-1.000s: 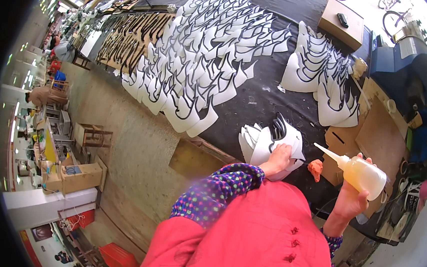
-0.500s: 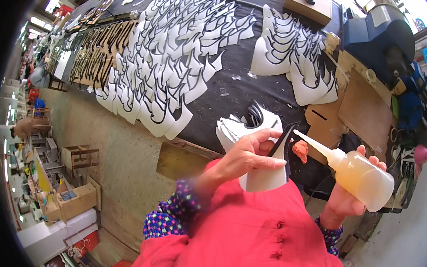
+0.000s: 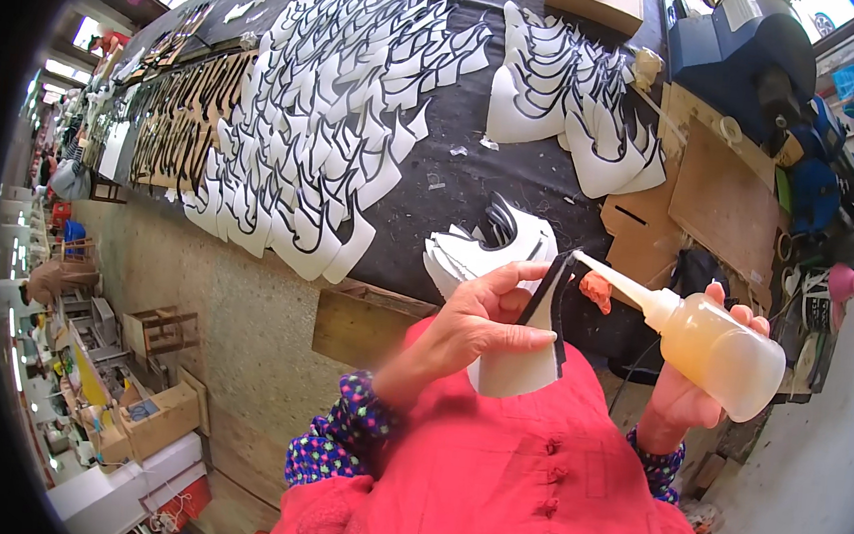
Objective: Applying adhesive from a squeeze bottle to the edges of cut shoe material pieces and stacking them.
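My left hand [image 3: 483, 322] pinches a white curved cut piece with a black edge strip [image 3: 538, 346], thumb on its face. The piece is tilted, its black edge toward the right. My right hand [image 3: 693, 388] is wrapped round a translucent squeeze bottle [image 3: 726, 356] holding amber liquid, tipped almost level. Its long thin nozzle points left, and the tip is at the upper end of the black edge; whether it touches, I cannot tell. Just beyond my left hand lies a small stack of similar white pieces [image 3: 478, 254]. A crumpled orange lump [image 3: 597, 291] sits behind the nozzle.
Overlapping rows of white black-edged pieces [image 3: 308, 127] cover much of the dark table [image 3: 444, 183]. Another group [image 3: 551, 91] lies farther right. Brown cardboard [image 3: 723, 200] and a blue machine [image 3: 735, 55] stand at the right. A wooden box [image 3: 367, 323] is below the table's near edge.
The bottle's nozzle tip has come to the upper end of the piece's black edge, where a gap showed before. The held piece has shifted slightly left and turned. The view has shifted a little.
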A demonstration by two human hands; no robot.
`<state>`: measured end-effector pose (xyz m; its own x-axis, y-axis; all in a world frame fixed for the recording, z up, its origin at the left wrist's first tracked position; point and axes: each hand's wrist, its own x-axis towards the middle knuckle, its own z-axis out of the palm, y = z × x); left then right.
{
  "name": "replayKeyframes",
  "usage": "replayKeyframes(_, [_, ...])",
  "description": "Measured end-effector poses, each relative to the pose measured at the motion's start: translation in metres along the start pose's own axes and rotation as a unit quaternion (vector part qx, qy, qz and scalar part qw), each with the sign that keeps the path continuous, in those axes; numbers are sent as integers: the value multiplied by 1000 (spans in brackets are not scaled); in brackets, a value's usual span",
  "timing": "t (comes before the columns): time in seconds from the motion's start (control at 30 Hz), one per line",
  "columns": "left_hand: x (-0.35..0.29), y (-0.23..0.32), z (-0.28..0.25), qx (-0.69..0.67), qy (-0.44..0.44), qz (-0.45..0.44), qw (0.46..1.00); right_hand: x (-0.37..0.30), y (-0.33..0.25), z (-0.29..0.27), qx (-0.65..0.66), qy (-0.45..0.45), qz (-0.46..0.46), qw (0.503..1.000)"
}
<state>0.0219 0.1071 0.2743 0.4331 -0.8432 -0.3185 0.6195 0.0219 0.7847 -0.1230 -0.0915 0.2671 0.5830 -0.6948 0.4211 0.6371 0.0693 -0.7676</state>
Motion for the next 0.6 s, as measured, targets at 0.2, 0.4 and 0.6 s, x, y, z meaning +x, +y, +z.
replayKeyframes(0.2, [0, 0, -1, -1, -8, -13, 1000, -3, 0, 3, 53, -122, 6, 991])
replayKeyframes(0.4, [1, -1, -1, -2, 3, -9, 1000, -6, 3, -3, 34, -66, 15, 997])
replayKeyframes(0.6, [1, 1, 1, -2, 4, -12, 1000, -7, 3, 8, -33, -26, -14, 999])
